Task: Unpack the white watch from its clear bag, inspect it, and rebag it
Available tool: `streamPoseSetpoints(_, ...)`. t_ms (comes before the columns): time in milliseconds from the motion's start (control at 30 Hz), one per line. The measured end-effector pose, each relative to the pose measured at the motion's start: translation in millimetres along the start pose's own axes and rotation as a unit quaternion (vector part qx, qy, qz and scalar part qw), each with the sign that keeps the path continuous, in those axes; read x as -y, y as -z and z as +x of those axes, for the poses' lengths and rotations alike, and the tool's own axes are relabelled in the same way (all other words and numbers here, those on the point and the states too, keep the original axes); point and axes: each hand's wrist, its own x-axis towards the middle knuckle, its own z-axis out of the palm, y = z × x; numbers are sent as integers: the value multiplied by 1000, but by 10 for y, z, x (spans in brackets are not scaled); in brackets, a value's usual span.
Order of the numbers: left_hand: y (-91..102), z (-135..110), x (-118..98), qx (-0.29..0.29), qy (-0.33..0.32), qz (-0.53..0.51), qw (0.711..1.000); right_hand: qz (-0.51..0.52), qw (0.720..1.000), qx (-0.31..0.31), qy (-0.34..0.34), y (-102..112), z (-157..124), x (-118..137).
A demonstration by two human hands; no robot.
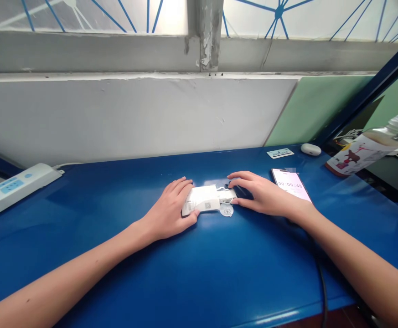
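A small white box (203,198) with printed labels lies on the blue table in front of me. My left hand (172,208) grips its left end, fingers over the far side and thumb at the near edge. Against the box's right end is a clear plastic packet (226,194) with something whitish inside, its kind not clear. The thumb and index finger of my right hand (253,192) hold the packet's right end. A round, see-through sticker-like disc (226,210) sits just below the packet.
A phone (289,183) showing a timer lies by my right wrist. Behind it are a card (280,153) and a white earbud case (310,149). A drink bottle (363,150) stands at right, a power strip (17,187) at left. A black cable (323,282) crosses the front edge.
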Motion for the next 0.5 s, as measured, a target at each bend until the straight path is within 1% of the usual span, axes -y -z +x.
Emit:
streamPoseSetpoints(167, -15, -5, 12, -9, -14, -12, 1000, 7, 1000, -8, 14, -139, 27, 132)
streamPoseSetpoints(300, -19, -5, 13, -4, -14, -13, 1000, 0, 1000, -21, 21, -246, 44, 143)
streamPoseSetpoints(400, -19, -7, 15, 4, -8, -6, 1000, 7, 1000, -18, 10, -240, 39, 117)
streamPoseSetpoints(500, -19, -8, 18, 6, -6, 1, 1000, 5, 1000, -8, 11, -169, 31, 114)
